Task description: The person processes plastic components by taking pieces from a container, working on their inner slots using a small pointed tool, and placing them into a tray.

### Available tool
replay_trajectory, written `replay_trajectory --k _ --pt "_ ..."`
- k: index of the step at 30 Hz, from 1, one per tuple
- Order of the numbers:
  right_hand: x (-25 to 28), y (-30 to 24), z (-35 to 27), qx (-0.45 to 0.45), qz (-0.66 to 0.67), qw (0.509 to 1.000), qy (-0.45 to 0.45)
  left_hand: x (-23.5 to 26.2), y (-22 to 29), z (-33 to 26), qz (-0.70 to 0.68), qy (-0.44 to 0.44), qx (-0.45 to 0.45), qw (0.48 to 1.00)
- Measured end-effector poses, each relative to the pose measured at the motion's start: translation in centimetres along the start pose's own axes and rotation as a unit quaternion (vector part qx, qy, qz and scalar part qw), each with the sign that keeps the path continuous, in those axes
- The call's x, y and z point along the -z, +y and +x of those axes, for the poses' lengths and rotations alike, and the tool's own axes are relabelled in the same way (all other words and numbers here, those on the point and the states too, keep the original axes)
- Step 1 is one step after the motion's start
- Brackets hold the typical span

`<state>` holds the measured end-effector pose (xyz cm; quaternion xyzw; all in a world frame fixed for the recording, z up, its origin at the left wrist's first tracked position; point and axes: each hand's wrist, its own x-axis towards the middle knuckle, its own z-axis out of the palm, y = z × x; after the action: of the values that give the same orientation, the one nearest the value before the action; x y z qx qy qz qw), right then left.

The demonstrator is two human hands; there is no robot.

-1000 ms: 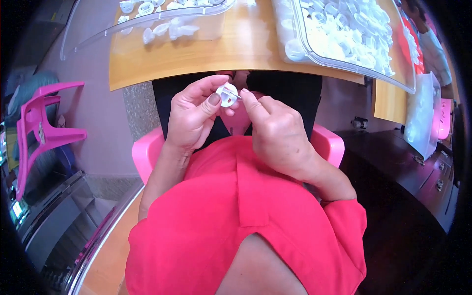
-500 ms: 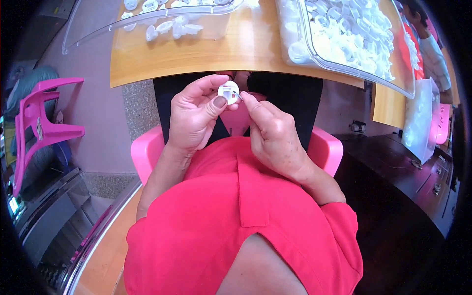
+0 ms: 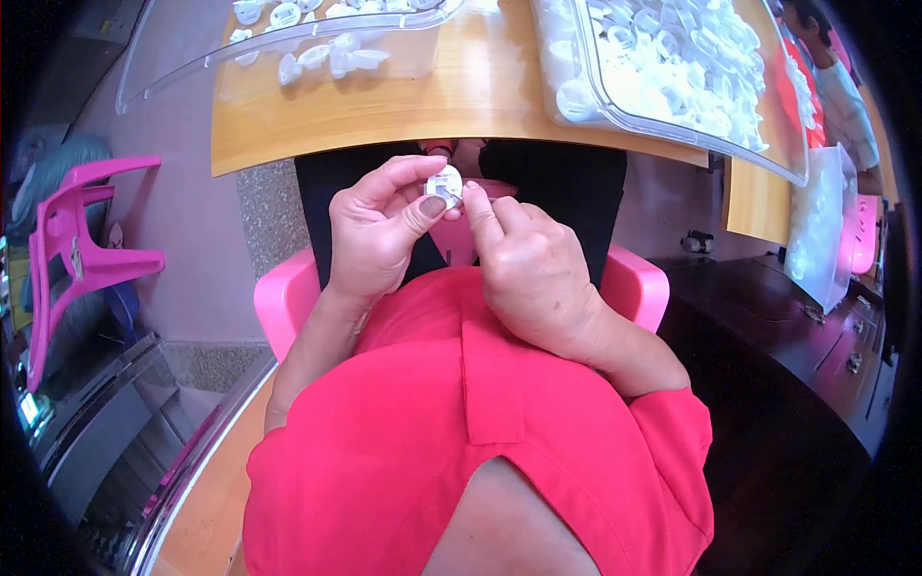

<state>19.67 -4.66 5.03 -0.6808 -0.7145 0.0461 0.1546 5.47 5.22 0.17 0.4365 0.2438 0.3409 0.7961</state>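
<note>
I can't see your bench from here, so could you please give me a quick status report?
Left hand and right hand both pinching one small white round part above the lap. Clear bin of white parts on the wooden table. Nothing between.

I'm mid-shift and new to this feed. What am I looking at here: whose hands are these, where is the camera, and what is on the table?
There is no machine: a person works with bare hands. The single picture comes from a fisheye camera on the person's head, looking down, so straight edges curve near the rim. The left hand and right hand meet over the lap and together pinch a small round white part. Ahead is a wooden table. On it, a clear tray at left holds a few white parts, and a clear bin at right is heaped with many more. The person sits on a pink chair.
</note>
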Motion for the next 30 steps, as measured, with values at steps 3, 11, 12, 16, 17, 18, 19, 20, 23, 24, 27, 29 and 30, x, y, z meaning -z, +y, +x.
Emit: replay_trajectory --k 3,11,12,16,17,18,19,20,23,24,27,29,30 --pt "0.5 -0.5 0.3 -0.017 -0.055 0.996 -0.069 -0.1 -0.1 0.0 0.048 0.002 -0.022 0.999" --pt "0.8 -0.6 0.9 0.016 -0.128 0.988 -0.089 0.0 -0.7 0.0 0.145 -0.022 -0.087 0.985" --pt "0.7 -0.6 0.9 0.020 -0.134 0.987 -0.092 -0.1 -0.7 -0.1 0.159 -0.016 -0.086 0.983" --pt "0.2 -1.0 0.9 0.018 -0.204 0.975 -0.082 -0.3 -1.0 0.1 0.162 -0.012 -0.084 0.983" --pt "0.0 -1.0 1.0 0.023 -0.217 0.974 -0.055 -0.2 -1.2 0.2 0.139 -0.008 -0.067 0.988" --pt "-0.1 -1.0 1.0 0.030 -0.229 0.972 -0.028 -0.1 -1.2 0.3 0.115 -0.003 -0.051 0.992" --pt "-0.3 -0.9 1.0 0.031 -0.229 0.972 -0.029 -0.1 -1.3 0.4 0.115 -0.002 -0.051 0.992" --pt "-0.4 -0.7 1.0 0.036 -0.232 0.972 -0.031 0.1 -1.3 0.5 0.109 -0.003 -0.034 0.993" --pt "0.0 0.3 1.0 0.052 -0.169 0.984 -0.028 0.6 -0.7 0.8 0.053 0.000 0.035 0.998" --pt "0.3 0.8 1.0 0.061 -0.103 0.992 -0.023 0.9 -0.5 0.9 0.028 -0.021 0.016 0.999" --pt "2.2 1.6 0.8 0.027 -0.030 0.999 -0.031 1.6 0.4 0.8 -0.018 -0.052 0.034 0.998" --pt "2.2 1.8 0.6 0.038 -0.020 0.999 -0.008 1.4 0.9 0.7 -0.026 -0.052 0.030 0.998" --pt "2.2 1.8 0.6 0.055 -0.026 0.998 0.022 1.3 1.1 0.7 -0.039 -0.053 0.037 0.997"
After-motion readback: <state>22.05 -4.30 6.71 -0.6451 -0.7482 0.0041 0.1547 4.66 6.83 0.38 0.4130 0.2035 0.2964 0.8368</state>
